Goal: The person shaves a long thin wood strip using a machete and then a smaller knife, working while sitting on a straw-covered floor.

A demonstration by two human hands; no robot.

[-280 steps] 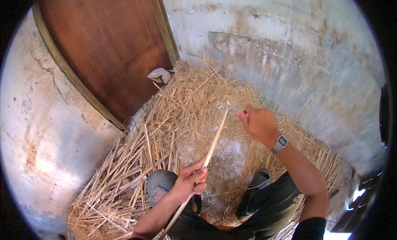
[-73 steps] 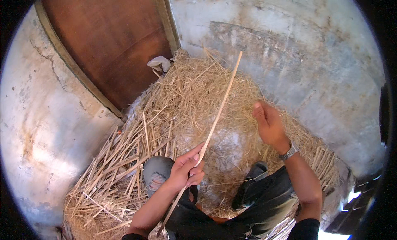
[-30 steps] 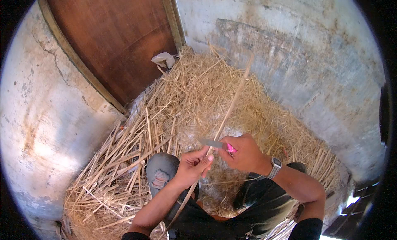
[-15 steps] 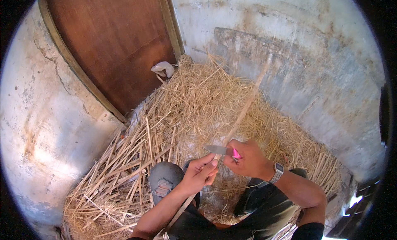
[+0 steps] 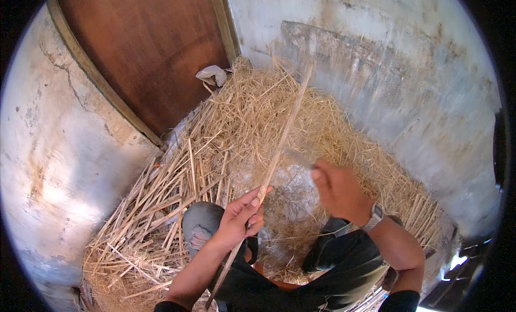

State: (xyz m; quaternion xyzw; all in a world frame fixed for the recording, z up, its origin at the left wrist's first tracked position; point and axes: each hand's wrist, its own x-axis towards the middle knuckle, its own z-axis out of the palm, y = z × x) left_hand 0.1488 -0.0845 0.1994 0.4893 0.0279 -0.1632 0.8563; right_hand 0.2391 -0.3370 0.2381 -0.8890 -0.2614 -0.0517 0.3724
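My left hand is closed around a long, thin bamboo strip. The strip runs from beside my left thigh, up through the fingers, to its far tip near the wall. My right hand, with a watch on its wrist, is closed on a knife. The knife's blade is smeared by motion and points left toward the strip, ahead of my left hand. Its handle is hidden in my fist. Whether the blade touches the strip I cannot tell.
Pale shavings are heaped against the stained wall. Many cut strips lie piled on the left. A brown door stands at the far left, with a whitish bag at its foot. My bent knees flank the work.
My right hand has moved right and forward, taking the knife away from my left hand. The left hand has shifted slightly left, and the strip's far end has swung left.
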